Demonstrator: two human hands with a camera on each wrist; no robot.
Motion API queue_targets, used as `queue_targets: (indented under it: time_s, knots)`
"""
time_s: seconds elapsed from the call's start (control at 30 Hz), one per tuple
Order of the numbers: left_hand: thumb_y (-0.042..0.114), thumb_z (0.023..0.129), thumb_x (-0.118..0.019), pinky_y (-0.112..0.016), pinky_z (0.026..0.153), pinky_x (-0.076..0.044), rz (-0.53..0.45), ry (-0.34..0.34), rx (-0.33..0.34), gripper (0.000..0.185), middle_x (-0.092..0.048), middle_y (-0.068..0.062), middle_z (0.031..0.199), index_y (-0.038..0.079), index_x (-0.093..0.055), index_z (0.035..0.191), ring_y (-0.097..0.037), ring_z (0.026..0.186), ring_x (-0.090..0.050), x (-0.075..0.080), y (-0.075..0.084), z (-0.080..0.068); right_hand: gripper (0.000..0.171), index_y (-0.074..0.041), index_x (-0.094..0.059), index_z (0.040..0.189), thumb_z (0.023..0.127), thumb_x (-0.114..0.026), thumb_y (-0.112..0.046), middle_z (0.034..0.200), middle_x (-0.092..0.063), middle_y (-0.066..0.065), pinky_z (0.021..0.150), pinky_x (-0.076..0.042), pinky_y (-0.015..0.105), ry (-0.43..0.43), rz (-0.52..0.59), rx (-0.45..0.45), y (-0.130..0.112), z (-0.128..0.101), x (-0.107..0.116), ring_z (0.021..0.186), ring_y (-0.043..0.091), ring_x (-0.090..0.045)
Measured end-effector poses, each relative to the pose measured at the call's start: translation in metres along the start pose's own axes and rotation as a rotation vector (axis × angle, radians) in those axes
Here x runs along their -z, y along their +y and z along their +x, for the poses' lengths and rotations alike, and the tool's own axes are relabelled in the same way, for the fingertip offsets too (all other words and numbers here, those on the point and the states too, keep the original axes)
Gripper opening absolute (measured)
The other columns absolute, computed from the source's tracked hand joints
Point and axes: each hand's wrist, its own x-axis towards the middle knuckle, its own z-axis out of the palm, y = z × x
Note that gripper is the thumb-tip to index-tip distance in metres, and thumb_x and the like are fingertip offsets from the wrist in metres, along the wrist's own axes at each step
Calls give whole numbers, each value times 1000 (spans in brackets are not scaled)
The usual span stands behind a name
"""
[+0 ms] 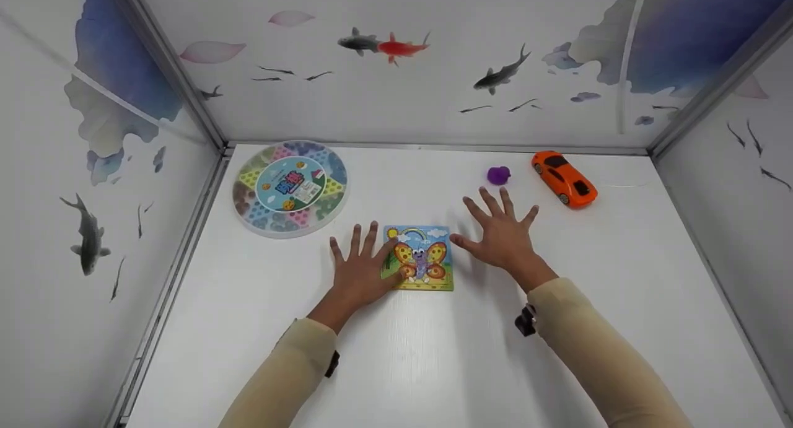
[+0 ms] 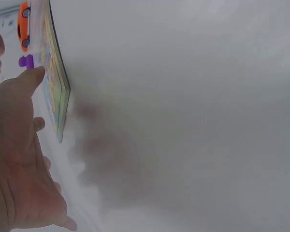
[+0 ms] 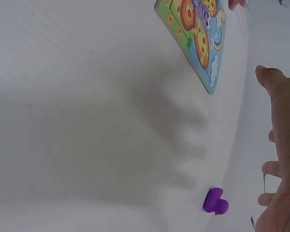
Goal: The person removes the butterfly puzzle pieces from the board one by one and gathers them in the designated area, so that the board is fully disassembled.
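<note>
A square butterfly puzzle board point(image 1: 427, 270) lies flat on the white table between the two hands. My left hand point(image 1: 362, 273) is spread with fingers straight, its thumb and index finger overlapping the board's left side in the head view. In the left wrist view the thumb point(image 2: 31, 79) appears in front of the board's edge; I cannot tell whether it touches. My right hand point(image 1: 505, 239) hovers spread to the right of the board, its thumb close to the upper right edge, casting a shadow below. Neither hand holds anything. Beyond the right fingertips sits a small purple duck-shaped toy point(image 1: 498, 175).
An orange toy car point(image 1: 565, 179) stands at the back right of the table point(image 1: 396, 366). At the back left lies a round, flat, colourful box point(image 1: 248, 186) with a printed lid. Panels painted with fish point(image 1: 403, 47) enclose the table at the back and both sides.
</note>
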Motion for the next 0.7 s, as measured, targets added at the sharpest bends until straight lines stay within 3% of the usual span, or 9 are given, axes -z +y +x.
queue_targets:
  time_s: [0.37,0.7]
  knots:
    - [65,107,-54,-86,128,-3,9,-35,-33,75,-20,-7,187,32,-40,173,-43,174,-10,-1,6,-1,78,-32,-44,171,104,-63,-67,185,-27,8,119,-3,95,3,-18,90,-37,5,-21,172,45,-16]
    - [66,106,-54,-85,129,-1,-17,-65,-37,76,-19,-6,187,30,-41,172,-41,174,-9,-6,4,4,68,-29,-51,167,107,-65,-59,182,-35,5,121,-10,94,-28,-34,169,-68,10,-40,170,41,-26]
